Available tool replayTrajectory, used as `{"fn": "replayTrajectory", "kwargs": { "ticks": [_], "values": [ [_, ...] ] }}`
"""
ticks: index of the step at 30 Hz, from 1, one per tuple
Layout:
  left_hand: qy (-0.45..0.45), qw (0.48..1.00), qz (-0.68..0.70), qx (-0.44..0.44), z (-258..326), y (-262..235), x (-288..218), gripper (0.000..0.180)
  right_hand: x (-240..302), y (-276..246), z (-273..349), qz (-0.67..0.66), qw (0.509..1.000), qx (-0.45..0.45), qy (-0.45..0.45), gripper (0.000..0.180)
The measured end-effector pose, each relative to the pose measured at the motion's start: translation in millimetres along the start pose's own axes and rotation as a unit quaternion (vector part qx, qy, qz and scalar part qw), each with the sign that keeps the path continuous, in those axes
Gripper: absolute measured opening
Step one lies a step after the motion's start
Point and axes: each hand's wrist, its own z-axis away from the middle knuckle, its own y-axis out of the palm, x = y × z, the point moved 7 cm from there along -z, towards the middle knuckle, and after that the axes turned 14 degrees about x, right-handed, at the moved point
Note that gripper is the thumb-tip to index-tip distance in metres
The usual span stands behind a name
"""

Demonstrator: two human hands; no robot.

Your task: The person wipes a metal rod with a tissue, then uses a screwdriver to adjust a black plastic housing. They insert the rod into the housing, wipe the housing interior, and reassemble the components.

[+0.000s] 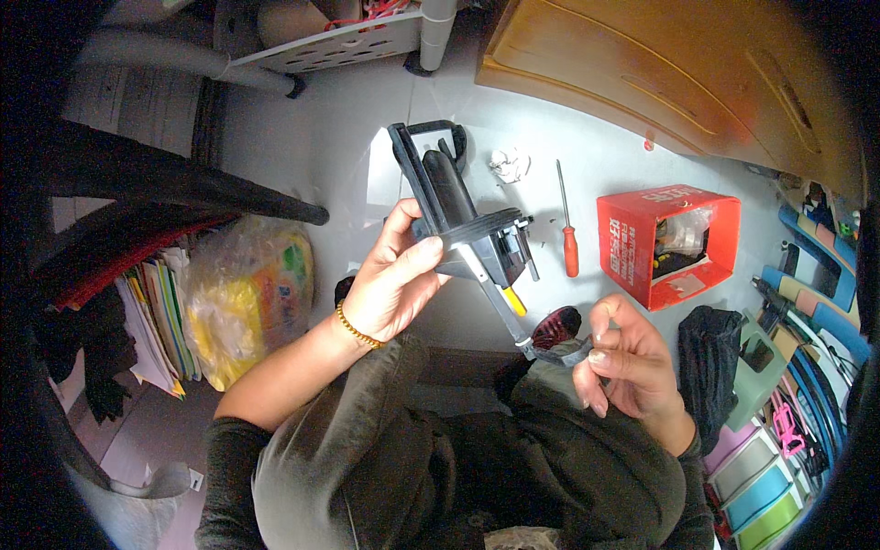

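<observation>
My left hand (401, 280) grips a black plastic device (448, 197) round its middle and holds it up at a tilt. The device has a long trough-like body, a wide flange and a small yellow piece (513, 302). From it a grey metal bar (500, 309) runs down toward my right hand (628, 357). That hand pinches a thin grey strip (576, 355) at the bar's lower end, thumb against fingers. The device's exact kind is unclear.
Beyond my hands, a red-handled screwdriver (570, 247) and crumpled white paper (510, 165) lie on the floor. An open red box (668, 247) stands right of the screwdriver. A wooden cabinet (660, 82) rises far right; a plastic-wrapped bundle (247, 302) and folders (165, 316) stand left.
</observation>
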Motion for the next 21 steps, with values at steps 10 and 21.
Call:
{"fn": "replayTrajectory", "kwargs": {
  "ticks": [10,21],
  "values": [
    [0.056,0.998,0.005,0.011,-2,18,-10,0.045,-7,1,0,-0.01,0.998,0.036,0.05,0.023],
    [0.119,0.968,-0.211,0.063,9,29,-36,0.097,-22,-17,4,0.137,0.986,0.083,0.035,0.028]
  ]
}}
